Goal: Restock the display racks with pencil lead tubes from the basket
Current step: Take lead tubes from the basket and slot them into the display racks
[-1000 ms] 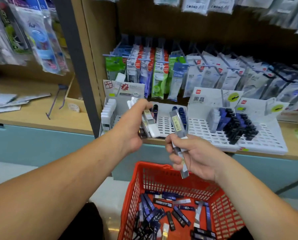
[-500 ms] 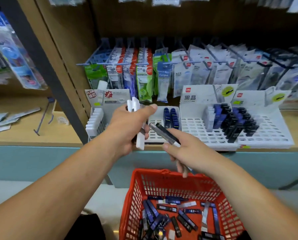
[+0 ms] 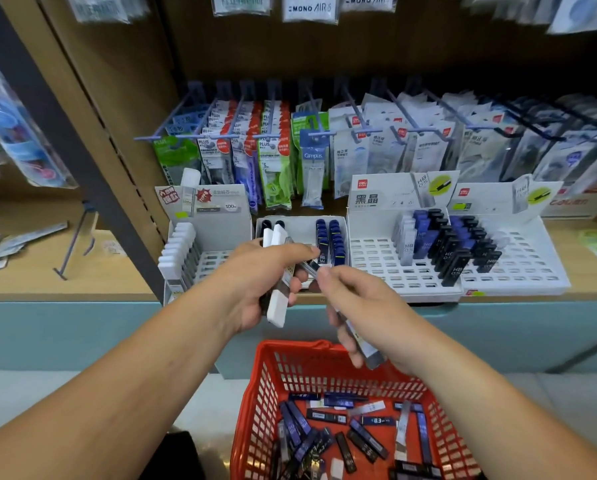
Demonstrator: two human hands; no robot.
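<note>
Right hand (image 3: pixel 369 306) hides most of its lead tube (image 3: pixel 368 351).

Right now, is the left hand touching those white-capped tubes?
Touching. The head view shows the left hand with its fingers curled round the white-capped tubes, gripping them in a bundle.

Glossy red moulded plastic for the basket (image 3: pixel 265 393), open lattice in the walls. Inside, smooth hard plastic on the pencil lead tubes (image 3: pixel 326 416), dark blue, black and clear, with shiny printed labels. Matt white perforated plastic in the display racks (image 3: pixel 376 263), backed by printed card headers (image 3: pixel 380 199). Pale wood grain on the shelf (image 3: pixel 82 282), perhaps laminate rather than timber; too soft a view to tell. Smooth matt teal on the shelf front (image 3: pixel 82 334). Thin blue-coated metal hooks (image 3: pixel 319 134), hung with glossy clear film packets (image 3: pixel 428 154).
</note>
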